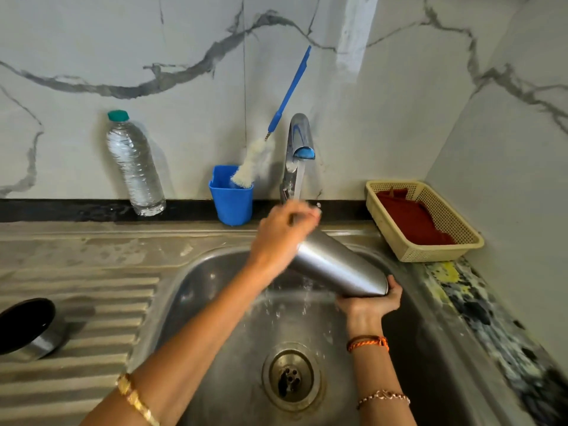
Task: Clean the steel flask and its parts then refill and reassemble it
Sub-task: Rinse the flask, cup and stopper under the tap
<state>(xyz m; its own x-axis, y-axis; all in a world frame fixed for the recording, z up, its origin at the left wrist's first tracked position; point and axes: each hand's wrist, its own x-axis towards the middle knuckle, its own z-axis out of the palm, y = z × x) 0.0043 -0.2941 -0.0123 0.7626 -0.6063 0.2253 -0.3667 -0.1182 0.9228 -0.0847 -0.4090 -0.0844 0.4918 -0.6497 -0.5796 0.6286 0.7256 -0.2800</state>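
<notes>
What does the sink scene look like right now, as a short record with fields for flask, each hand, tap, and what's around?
flask: steel flask tilted over the sink, mouth end up under the tap
left hand: left hand grips the flask's upper end in the stream
right hand: right hand cups the base
tap: tap running
draining board: steel cap
behind sink: water bottle, bottle brush in blue cup
right: basket with red cloth

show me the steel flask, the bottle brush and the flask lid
steel flask (pixel 335 262), head view, middle of the body
bottle brush (pixel 253 161), head view, white bristles
flask lid (pixel 26 329), head view, top face
</notes>
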